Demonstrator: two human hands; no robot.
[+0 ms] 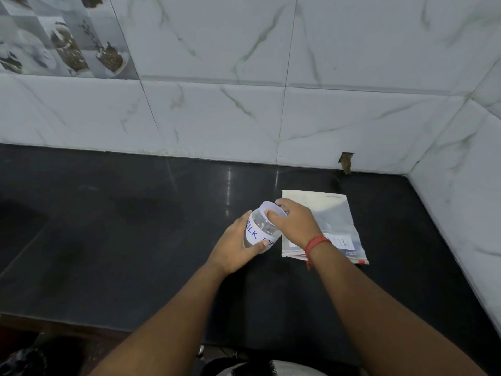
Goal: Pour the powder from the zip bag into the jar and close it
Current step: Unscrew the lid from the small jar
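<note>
Jar (259, 232): clear plastic, tilted with its top leaning away, on the black desk (135, 226) near its middle. White label on the side, handwritten in blue, "MILK" legible.

Left hand (235, 246): grip clamped round the jar body, fingers behind it, thumb across the lower edge of the label.

Right hand (294, 223): grip clamped on the white lid (271, 208) at the top of the jar, fingertips curled over the rim. Red thread (315, 244) tied round the wrist.

Zip bag (341, 240): flat, just right of the jar, lying on a folded pale cloth (314, 202), partly hidden by the right wrist. Label on the bag reads upside down. Powder level inside: cannot tell.

Marbled white wall tiles (271, 90) behind the jar.
</note>
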